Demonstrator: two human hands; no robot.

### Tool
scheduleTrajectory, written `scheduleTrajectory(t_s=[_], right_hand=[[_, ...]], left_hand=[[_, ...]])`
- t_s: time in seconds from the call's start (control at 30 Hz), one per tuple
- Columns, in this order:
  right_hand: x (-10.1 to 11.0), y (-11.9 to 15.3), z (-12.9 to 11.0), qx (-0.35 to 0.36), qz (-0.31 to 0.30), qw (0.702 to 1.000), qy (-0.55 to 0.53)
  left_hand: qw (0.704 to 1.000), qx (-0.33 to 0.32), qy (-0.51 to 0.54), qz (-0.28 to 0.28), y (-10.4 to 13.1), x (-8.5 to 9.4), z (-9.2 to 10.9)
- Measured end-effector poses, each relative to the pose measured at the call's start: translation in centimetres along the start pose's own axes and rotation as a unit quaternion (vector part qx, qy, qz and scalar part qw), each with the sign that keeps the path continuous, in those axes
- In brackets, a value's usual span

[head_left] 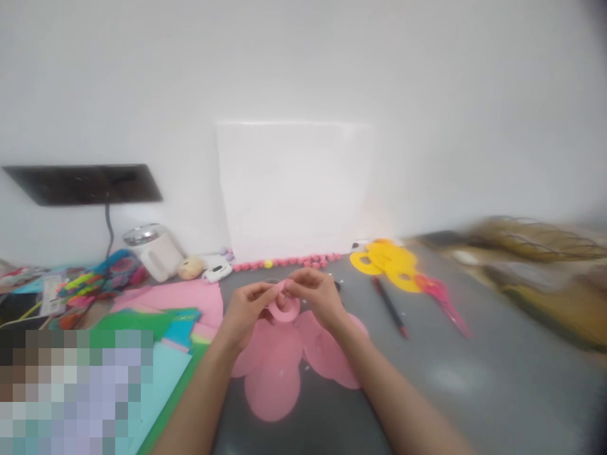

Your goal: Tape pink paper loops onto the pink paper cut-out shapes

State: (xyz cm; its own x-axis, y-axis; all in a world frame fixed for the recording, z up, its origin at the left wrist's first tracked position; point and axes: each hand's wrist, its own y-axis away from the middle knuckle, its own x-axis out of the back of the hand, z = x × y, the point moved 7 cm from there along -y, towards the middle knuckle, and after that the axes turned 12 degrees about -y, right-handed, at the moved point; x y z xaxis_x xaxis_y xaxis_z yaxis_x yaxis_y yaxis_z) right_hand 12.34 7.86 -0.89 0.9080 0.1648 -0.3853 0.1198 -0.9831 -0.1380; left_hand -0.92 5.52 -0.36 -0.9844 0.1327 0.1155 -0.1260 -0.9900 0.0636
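Between my hands is a pink paper ring (286, 312), held up over the desk. My left hand (250, 309) pinches its upper left edge. From the other side my right hand (317, 293) pinches the top of the ring, and the fingertips of both hands almost meet. Under them, several round pink paper discs (272, 392) lie spread and overlapping on the grey desk. My wrists and fingers partly cover the discs.
Yellow paper rings (386, 260), pink scissors (446, 303) and a dark pen (391, 308) lie to the right. Coloured paper sheets (165, 373) are piled at left. Pink beads (284, 261) line the wall below a white sheet (294, 189). A white mug-like container (156, 253) leans at back left.
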Motion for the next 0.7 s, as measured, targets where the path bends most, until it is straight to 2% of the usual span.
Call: scheduleTrajectory(t_s=[0.23, 0.47, 0.7], right_hand=[[0.36, -0.10, 0.26, -0.001, 0.011, 1.000, -0.008], [0.67, -0.15, 0.73, -0.030, 0.025, 0.999, -0.011], [0.63, -0.11, 0.32, -0.032, 0.034, 0.999, -0.012]], left_hand=[[1.000, -0.008, -0.018, -0.012, -0.01, -0.21, -0.06], [1.000, 0.001, -0.020, -0.013, -0.11, -0.01, -0.48], [1.000, 0.008, -0.029, -0.005, -0.34, 0.17, -0.71]])
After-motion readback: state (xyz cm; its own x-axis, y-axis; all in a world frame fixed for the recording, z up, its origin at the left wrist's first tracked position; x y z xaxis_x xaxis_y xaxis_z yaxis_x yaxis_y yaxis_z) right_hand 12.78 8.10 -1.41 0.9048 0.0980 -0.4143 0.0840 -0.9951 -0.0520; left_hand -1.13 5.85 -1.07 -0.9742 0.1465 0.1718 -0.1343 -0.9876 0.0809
